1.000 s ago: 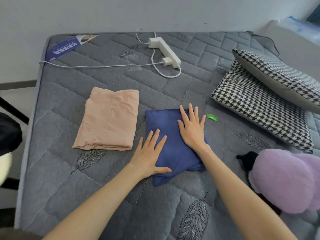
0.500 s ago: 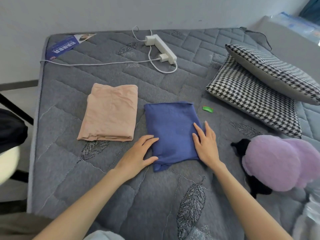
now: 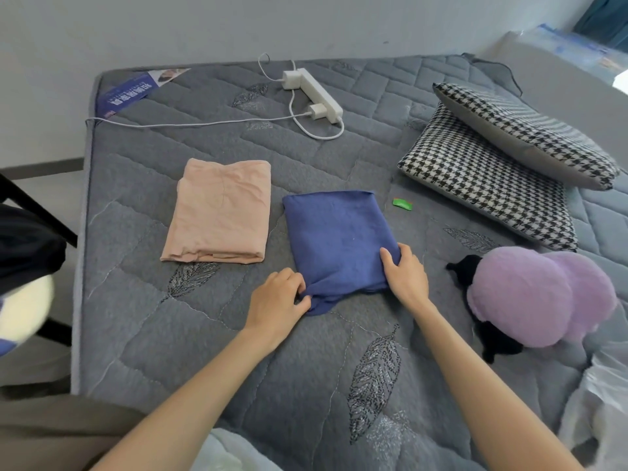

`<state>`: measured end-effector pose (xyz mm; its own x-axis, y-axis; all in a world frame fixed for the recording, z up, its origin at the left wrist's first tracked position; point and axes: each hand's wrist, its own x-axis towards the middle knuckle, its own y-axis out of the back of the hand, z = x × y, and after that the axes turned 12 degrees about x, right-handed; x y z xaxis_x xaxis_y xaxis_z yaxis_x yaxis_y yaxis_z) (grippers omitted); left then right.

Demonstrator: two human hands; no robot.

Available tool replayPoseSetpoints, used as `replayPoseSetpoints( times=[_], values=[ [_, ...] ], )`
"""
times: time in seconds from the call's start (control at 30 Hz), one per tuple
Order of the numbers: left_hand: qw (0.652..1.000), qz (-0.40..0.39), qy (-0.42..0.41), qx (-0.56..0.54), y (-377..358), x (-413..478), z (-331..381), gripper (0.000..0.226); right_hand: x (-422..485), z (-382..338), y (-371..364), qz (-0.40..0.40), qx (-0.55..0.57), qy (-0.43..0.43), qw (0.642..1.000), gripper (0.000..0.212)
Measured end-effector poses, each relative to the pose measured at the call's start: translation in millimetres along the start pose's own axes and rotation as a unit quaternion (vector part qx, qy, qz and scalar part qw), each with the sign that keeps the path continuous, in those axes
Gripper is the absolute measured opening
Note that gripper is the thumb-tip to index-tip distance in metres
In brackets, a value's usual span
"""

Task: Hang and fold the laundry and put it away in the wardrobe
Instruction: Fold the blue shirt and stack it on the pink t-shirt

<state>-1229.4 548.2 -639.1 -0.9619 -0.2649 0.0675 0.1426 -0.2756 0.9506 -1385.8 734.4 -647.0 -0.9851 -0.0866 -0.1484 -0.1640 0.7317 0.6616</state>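
Observation:
A folded blue garment (image 3: 334,237) lies in the middle of the grey quilted mattress (image 3: 204,334). My left hand (image 3: 277,300) pinches its near left corner, fingers curled on the fabric. At its near right corner my right hand (image 3: 406,275) grips the edge, thumb on top and fingers tucked under. To the left of it lies a folded peach garment (image 3: 219,210), apart from both hands.
A white power strip (image 3: 314,93) with cables lies at the far side. Two houndstooth pillows (image 3: 492,185) are stacked at the right. A purple plush (image 3: 537,294) sits near my right arm. A small green tag (image 3: 402,203) lies beside the blue garment. Pale fabric (image 3: 605,409) bunches at the lower right.
Both hands slid back from lying flat on the blue garment to its near edge, then curled onto its two near corners. The view shifted slightly.

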Motion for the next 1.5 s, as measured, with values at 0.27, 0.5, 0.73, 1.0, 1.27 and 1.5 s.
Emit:
replayPoseSetpoints(
  times=[0.27, 0.5, 0.73, 1.0, 1.27, 1.5],
  values=[
    [0.997, 0.066, 0.022, -0.03, 22.1, -2.5, 11.3, 0.028, 5.4, -0.5, 3.9, -0.005, 0.039, -0.052, 0.998, 0.035],
    [0.999, -0.009, -0.015, -0.031, 14.7, -7.3, 2.3, 0.012, 0.7, 2.8, 7.8, 0.038, 0.164, -0.054, 0.984, 0.025],
    [0.999, -0.04, 0.005, -0.023, 11.3, -11.5, -7.3, 0.011, -5.6, 16.8, 12.5, 0.072, 0.053, -0.068, 0.994, 0.037],
    [0.923, -0.107, 0.221, -0.296, 5.6, 42.9, 11.6, 0.037, 23.8, -8.9, 8.3, 0.014, 0.034, -0.028, 0.999, 0.049],
    [0.855, -0.078, 0.308, -0.41, -9.4, 82.4, 18.8, 0.061, 55.1, -22.7, -9.3, -0.017, -0.01, 0.015, 1.0, 0.048],
    [0.825, -0.058, 0.309, -0.47, -18.8, 87.4, 20.3, 0.05, 64.8, -23.3, -14.9, -0.108, 0.097, -0.022, 0.989, 0.042]
  ],
)
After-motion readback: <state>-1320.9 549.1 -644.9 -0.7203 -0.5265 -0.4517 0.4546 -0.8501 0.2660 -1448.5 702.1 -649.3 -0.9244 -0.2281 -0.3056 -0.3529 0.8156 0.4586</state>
